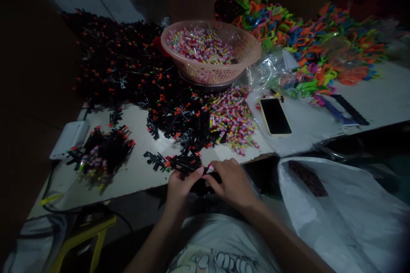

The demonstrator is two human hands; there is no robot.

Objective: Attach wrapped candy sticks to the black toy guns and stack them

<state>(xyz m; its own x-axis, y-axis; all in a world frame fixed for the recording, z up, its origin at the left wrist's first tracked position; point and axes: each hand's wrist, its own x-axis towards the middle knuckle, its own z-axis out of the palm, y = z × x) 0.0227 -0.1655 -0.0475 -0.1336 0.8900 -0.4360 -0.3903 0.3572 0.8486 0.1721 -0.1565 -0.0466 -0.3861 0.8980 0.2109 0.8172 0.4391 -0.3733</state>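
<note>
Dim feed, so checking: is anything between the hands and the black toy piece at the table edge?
Nothing visible does. The left hand and right hand both pinch the black toy piece; the pile of black pieces lies behind it.

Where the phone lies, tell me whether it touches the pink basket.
Apart. The head view shows the phone lying flat to the right of the pink basket and nearer the camera, with crumpled clear plastic in the gap between them.
</note>
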